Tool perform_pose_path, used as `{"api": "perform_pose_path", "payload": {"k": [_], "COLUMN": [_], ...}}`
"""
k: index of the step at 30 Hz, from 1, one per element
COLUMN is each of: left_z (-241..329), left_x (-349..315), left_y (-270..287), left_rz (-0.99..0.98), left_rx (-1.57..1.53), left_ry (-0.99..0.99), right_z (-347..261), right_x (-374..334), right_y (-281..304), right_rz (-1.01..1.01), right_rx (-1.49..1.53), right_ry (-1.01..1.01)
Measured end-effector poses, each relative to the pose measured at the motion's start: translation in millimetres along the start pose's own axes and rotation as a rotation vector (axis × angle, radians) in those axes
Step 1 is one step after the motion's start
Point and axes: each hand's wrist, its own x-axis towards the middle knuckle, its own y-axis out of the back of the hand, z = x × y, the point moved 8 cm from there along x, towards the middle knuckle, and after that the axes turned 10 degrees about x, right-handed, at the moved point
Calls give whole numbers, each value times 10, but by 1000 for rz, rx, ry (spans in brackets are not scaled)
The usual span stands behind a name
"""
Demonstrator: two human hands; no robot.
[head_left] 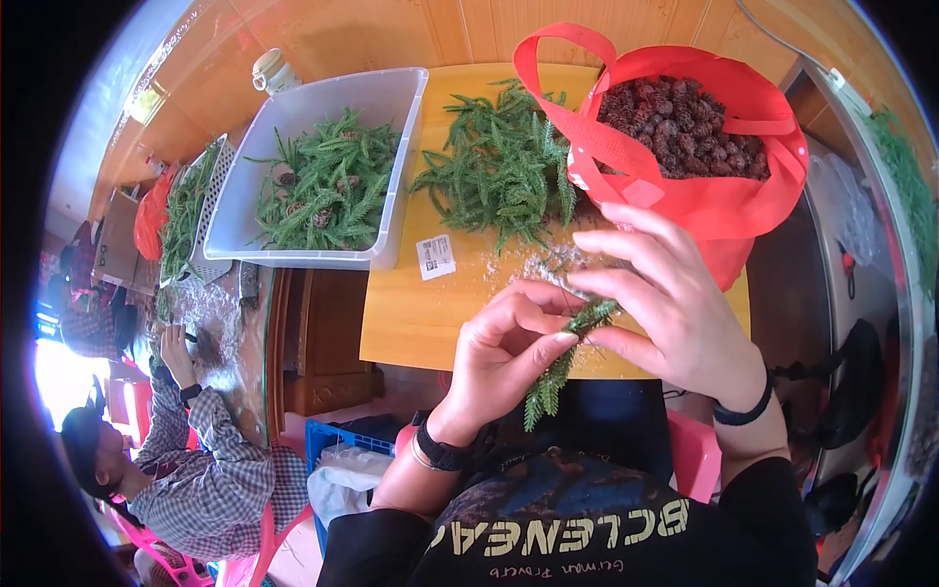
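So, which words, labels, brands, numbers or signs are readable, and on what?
Black shirt: large, pale, upside-down lettering, plus smaller script; I won't copy it.
White label on the yellow table: print and a square code, too small to read.
Cardboard box: dark marks, too small to read.

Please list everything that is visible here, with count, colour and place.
table: 1, yellow, centre
held sprig: apparently 1, green, front centre
bin: 1, translucent, table's left
loose sprigs: uncounted, green, table and bin
bag: 1, red, table's right
cones: many, brown, bag and bin
label: 1, white, on table
jar: 1, pale, behind bin
basket: 1, white, far left
crate: 1, blue, lower left
chairs: several, pink, lower half
co-worker: 1, checked shirt, lower left
left hand: 1, bare, pinching sprig
right hand: 1, bare, at sprig
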Motion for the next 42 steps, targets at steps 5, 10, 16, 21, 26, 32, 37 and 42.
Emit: {"api": "perform_pose_path", "payload": {"k": [5, 10, 16, 21, 26, 32, 37, 42], "left_z": [38, 33, 66, 87, 100, 14, -1, 14], "left_x": [-15, -22, -28, -17, 7, 9, -1, 15], "left_y": [-2, 18, -10, -41, -52, -112, -134, -125], "left_rz": [-12, -13, -31, -32, -23, -55, -72, -81], "left_rx": [25, 35, 65, 58, 17, -263, -280, -235], "left_ry": [-1, 16, 25, 22, -5, 125, 146, 119], "right_z": [89, 133, 145, 196, 192, 219, 221, 99], "right_x": [24, 29, 19, -22, -76, -95, -101, -109], "right_y": [-91, -142, -124, -164, -186, -118, -80, -11], "right_rz": [-64, -50, -11, 28, 129, 188, 229, 242], "right_rx": [252, 448, 561, 698, 754, 758, 733, 547], "right_ry": [45, 14, -25, -119, -117, -76, -49, 96]}}
